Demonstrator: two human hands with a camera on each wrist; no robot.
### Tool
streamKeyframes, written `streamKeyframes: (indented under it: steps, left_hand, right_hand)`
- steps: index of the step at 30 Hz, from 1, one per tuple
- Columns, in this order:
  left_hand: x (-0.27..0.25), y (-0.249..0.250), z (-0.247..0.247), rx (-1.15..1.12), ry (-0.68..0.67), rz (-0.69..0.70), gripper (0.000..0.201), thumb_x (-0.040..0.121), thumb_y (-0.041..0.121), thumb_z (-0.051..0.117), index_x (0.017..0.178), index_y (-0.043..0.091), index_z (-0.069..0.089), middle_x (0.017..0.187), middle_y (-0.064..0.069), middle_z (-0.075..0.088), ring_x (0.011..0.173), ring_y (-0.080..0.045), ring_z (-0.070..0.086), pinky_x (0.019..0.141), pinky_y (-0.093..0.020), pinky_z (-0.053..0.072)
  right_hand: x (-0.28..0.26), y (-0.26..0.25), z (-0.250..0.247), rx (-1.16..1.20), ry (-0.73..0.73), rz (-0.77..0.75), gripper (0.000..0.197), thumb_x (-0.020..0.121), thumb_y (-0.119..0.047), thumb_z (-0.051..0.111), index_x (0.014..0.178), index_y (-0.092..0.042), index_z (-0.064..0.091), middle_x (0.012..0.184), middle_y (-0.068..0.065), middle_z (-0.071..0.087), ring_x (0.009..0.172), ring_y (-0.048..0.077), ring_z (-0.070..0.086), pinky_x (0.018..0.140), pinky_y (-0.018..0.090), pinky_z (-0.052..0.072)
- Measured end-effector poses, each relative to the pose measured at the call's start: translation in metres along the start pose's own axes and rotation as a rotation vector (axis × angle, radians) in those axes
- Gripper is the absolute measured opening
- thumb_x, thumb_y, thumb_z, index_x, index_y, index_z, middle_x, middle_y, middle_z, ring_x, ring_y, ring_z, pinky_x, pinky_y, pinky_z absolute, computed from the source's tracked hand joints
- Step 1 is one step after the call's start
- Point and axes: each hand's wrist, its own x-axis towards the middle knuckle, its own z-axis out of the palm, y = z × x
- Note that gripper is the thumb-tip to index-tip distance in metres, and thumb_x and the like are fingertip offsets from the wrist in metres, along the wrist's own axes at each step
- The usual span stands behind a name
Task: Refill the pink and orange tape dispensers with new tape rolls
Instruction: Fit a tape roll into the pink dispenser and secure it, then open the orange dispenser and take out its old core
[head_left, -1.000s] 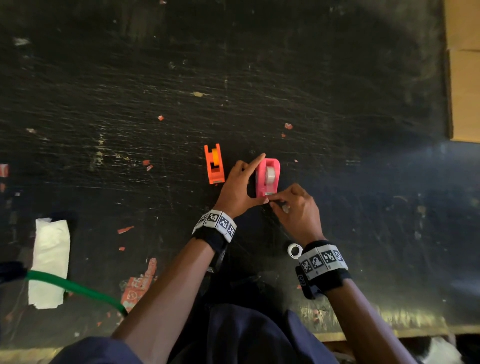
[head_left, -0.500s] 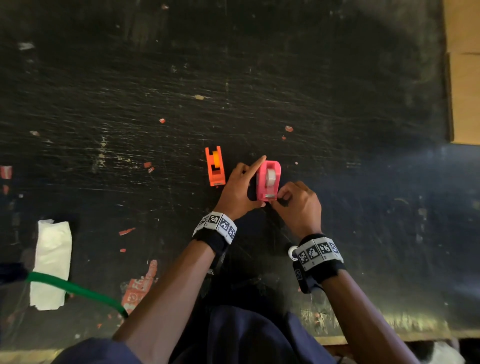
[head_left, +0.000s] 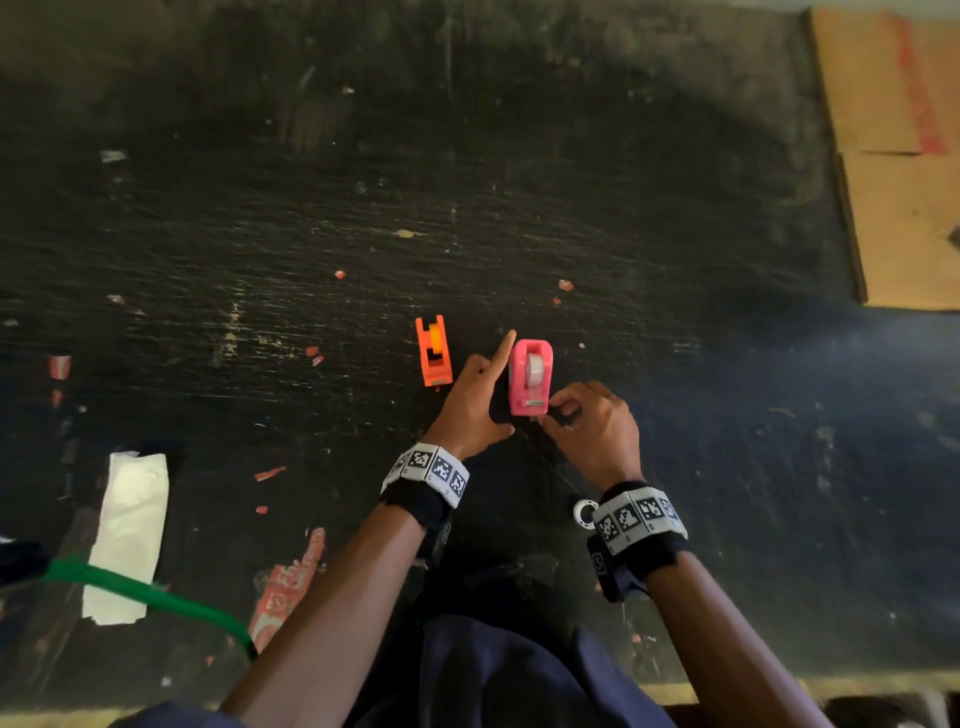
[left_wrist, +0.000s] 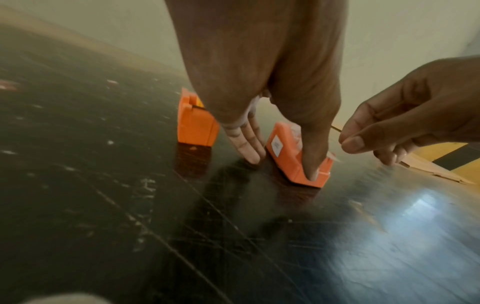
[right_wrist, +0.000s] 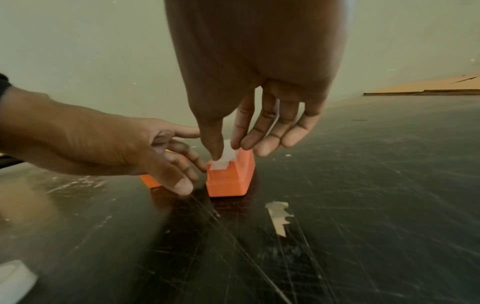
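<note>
Pink plastic tape dispenser (head_left: 530, 378) upright on scratched black table (head_left: 675, 260), loaded with pale tape roll (head_left: 534, 369).
Left hand (head_left: 475, 402) braces dispenser's left side: thumb and fingers straight against it, index extended.
Right hand (head_left: 592, 423) at dispenser's near end, thumb and index pinching loose tape end (right_wrist: 224, 156) at cutter.
Orange plastic tape dispenser (head_left: 434, 352) stands just left of pink one, apart from both hands.
White empty tape core (head_left: 586, 513) nearer than pink dispenser, by right wrist.
</note>
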Motion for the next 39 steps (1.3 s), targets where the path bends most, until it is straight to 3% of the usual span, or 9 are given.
streamKeyframes:
  steps: [3,6,9,12,19,24,29,33,39]
  left_hand:
    - [-0.027,0.004,-0.012,0.03,0.088,-0.016,0.107,0.073,0.01,0.085,0.159,0.031,0.025,0.126,-0.001,0.044,0.111,-0.012,0.05,0.104,-0.03,0.047]
    - [-0.055,0.002,-0.025,0.011,0.244,-0.046,0.084,0.078,0.015,0.083,0.151,0.032,0.043,0.124,0.005,0.05,0.101,-0.005,0.053,0.089,-0.013,0.044]
    - [-0.077,-0.004,-0.041,-0.044,0.399,-0.095,0.064,0.081,0.018,0.08,0.139,0.03,0.057,0.115,0.004,0.057,0.089,-0.007,0.059,0.083,-0.02,0.052]
    - [-0.087,-0.01,-0.058,-0.053,0.45,-0.168,0.054,0.084,0.019,0.077,0.135,0.03,0.06,0.11,0.003,0.06,0.087,-0.007,0.062,0.084,-0.025,0.055]
    - [-0.065,-0.028,-0.075,-0.126,0.441,-0.301,0.05,0.089,0.021,0.073,0.136,0.028,0.058,0.112,0.003,0.064,0.087,-0.01,0.067,0.088,-0.033,0.058]
    - [-0.033,-0.043,-0.075,-0.184,0.4,-0.356,0.05,0.089,0.021,0.073,0.136,0.028,0.058,0.113,0.001,0.066,0.084,-0.01,0.066,0.089,-0.032,0.057]
    - [-0.008,-0.056,-0.073,-0.267,0.356,-0.373,0.056,0.085,0.021,0.077,0.137,0.027,0.057,0.113,-0.002,0.067,0.089,-0.016,0.068,0.088,-0.034,0.057]
    - [0.003,-0.064,-0.071,-0.255,0.364,-0.345,0.062,0.079,0.019,0.082,0.136,0.023,0.059,0.108,-0.004,0.068,0.085,-0.01,0.063,0.077,-0.014,0.051]
    - [0.007,-0.067,-0.074,-0.266,0.331,-0.292,0.069,0.076,0.008,0.084,0.139,0.021,0.057,0.107,-0.001,0.065,0.079,-0.003,0.06,0.066,-0.003,0.049]
  right_hand:
    - [-0.006,-0.008,-0.007,-0.004,0.007,-0.025,0.018,0.081,-0.028,0.083,0.095,-0.021,0.076,0.091,-0.004,0.07,0.07,0.014,0.066,0.059,0.024,0.05]
    - [-0.008,-0.02,-0.01,0.007,0.001,-0.066,0.019,0.081,-0.022,0.081,0.099,-0.02,0.076,0.091,-0.003,0.07,0.069,0.014,0.065,0.058,0.022,0.047]
    - [-0.005,-0.035,-0.01,0.041,-0.025,-0.125,0.02,0.082,-0.019,0.08,0.102,-0.019,0.075,0.096,0.0,0.073,0.077,0.021,0.071,0.065,0.032,0.056]
    - [0.003,-0.051,-0.008,0.085,-0.067,-0.168,0.025,0.086,-0.021,0.079,0.11,-0.02,0.074,0.103,-0.002,0.074,0.083,0.014,0.07,0.074,0.03,0.058]
    - [0.041,-0.071,0.009,0.163,-0.195,-0.185,0.038,0.093,-0.016,0.074,0.13,-0.016,0.066,0.113,0.002,0.073,0.082,0.005,0.065,0.075,0.013,0.05]
    - [0.071,-0.07,0.028,0.181,-0.265,-0.133,0.043,0.092,-0.018,0.075,0.133,-0.017,0.063,0.113,0.003,0.073,0.087,0.011,0.071,0.087,0.029,0.061]
    - [0.095,-0.068,0.048,0.198,-0.331,-0.074,0.05,0.09,-0.02,0.077,0.137,-0.02,0.06,0.118,0.003,0.072,0.076,-0.001,0.064,0.072,0.008,0.049]
    - [0.109,-0.07,0.048,0.265,-0.326,-0.047,0.057,0.087,-0.021,0.081,0.139,-0.02,0.058,0.12,0.005,0.072,0.085,0.012,0.073,0.085,0.029,0.061]
    - [0.118,-0.079,0.056,0.308,-0.448,-0.046,0.073,0.079,-0.012,0.087,0.143,-0.022,0.055,0.124,0.006,0.067,0.086,0.014,0.074,0.088,0.034,0.063]
